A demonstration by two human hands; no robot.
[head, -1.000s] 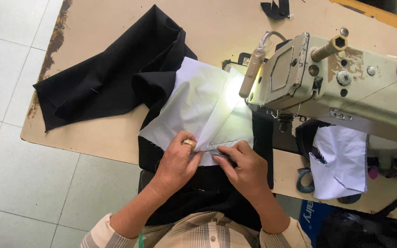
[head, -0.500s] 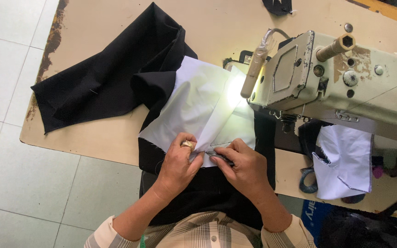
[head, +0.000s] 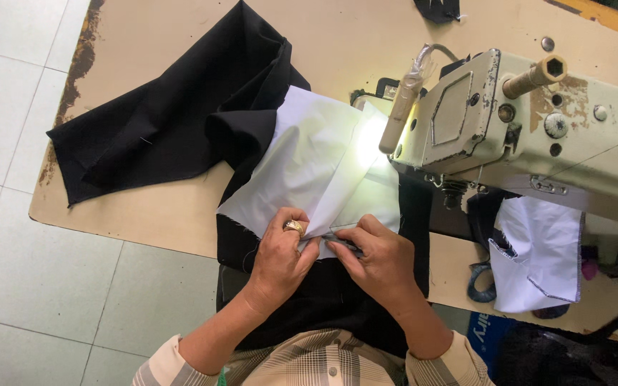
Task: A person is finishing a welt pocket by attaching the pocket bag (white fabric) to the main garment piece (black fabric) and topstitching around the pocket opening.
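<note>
At lower centre, left hand (head: 280, 261) and right hand (head: 380, 261) both pinch the white cloth's (head: 309, 164) near edge, over black fabric (head: 173, 121).

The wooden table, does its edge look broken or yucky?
Yes. The tan wooden table has a dark, chipped, worn strip along its left edge, beside the black cloth. Nothing looks spilled.

left hand (head: 280, 259) edged closer to right hand (head: 379, 259) on white cloth (head: 309, 164)
</note>
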